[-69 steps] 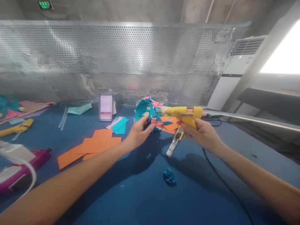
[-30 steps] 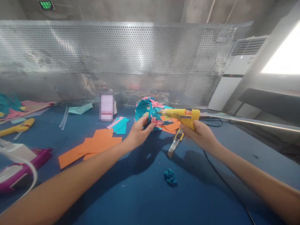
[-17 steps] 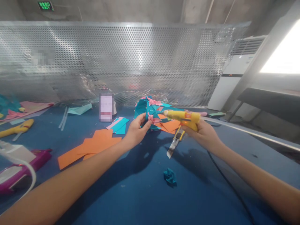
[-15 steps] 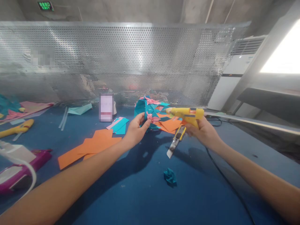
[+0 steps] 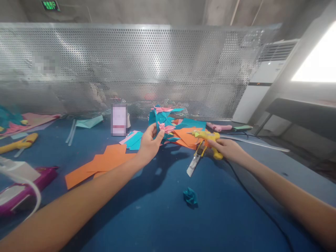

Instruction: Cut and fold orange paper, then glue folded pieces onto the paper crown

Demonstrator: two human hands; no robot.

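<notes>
My left hand point(image 5: 151, 141) pinches a folded-paper craft point(image 5: 166, 117) of teal paper with pink pointed pieces, holding it up over the table. My fingers cover part of its near side. My right hand point(image 5: 231, 149) is closed on a yellow glue gun point(image 5: 207, 135), low over the table and tilted, nozzle to the left. Just under the gun lies a box cutter point(image 5: 194, 162) with a yellow-edged body, partly hidden by it. Orange paper pieces point(image 5: 187, 138) lie between the craft and the gun. Nearer to me sits a crumpled teal paper piece point(image 5: 190, 197).
Orange sheets point(image 5: 105, 161) and blue paper strips point(image 5: 133, 140) lie left of my left hand. Another yellow glue gun point(image 5: 22, 143) and a magenta device point(image 5: 34, 189) are at far left. A black cord point(image 5: 252, 196) runs along the right. A perforated metal screen point(image 5: 157, 63) stands behind.
My right hand has lowered the glue gun towards the table and turned it, away from the craft. My left hand has shifted slightly left with the craft.
</notes>
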